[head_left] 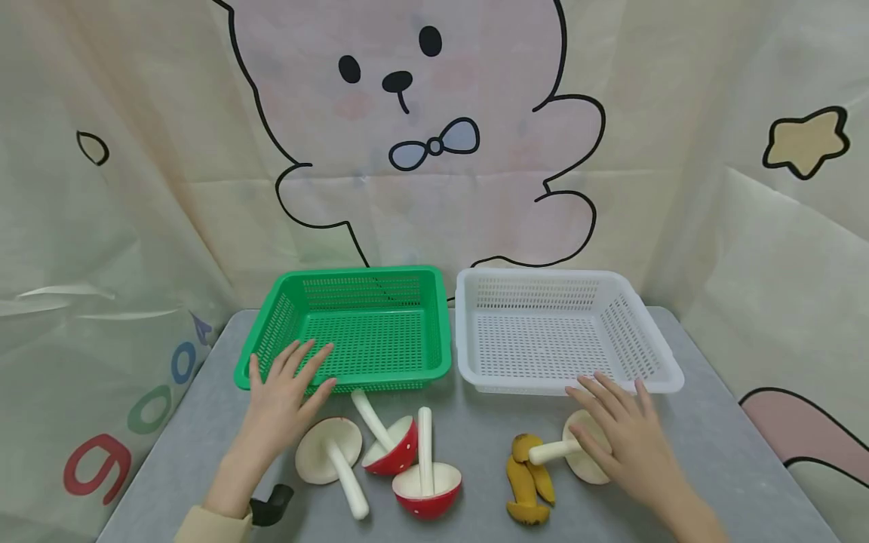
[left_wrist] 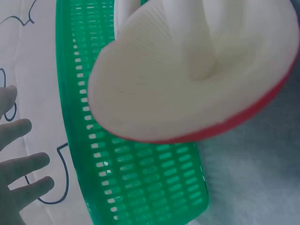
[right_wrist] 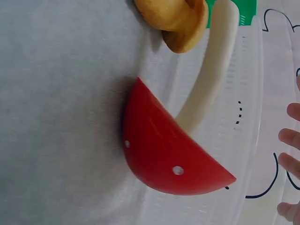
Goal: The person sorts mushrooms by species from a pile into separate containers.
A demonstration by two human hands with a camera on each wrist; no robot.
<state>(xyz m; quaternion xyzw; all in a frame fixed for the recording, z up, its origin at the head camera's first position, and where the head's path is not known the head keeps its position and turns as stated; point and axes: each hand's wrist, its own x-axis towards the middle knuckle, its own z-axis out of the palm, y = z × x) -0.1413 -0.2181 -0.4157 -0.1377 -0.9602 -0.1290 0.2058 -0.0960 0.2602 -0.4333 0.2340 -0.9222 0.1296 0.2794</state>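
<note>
Mushroom (head_left: pixel 575 446) by the spread right grip (head_left: pixel 627 445) shows its red cap (right_wrist: pixel 171 152) only in that wrist's view, left grip (head_left: pixel 280 400) likewise spread.

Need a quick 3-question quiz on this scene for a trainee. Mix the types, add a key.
1. Fill in: the basket nearer the left hand is ____.
2. True or false: the right hand is clenched in a fist.
3. Count: how many white-stemmed mushrooms does the head view show?

Key
1. Green; the left hand is at the near side of the green basket.
2. False; it is spread out.
3. Four: three nearer the left hand, one by the right hand.
</note>
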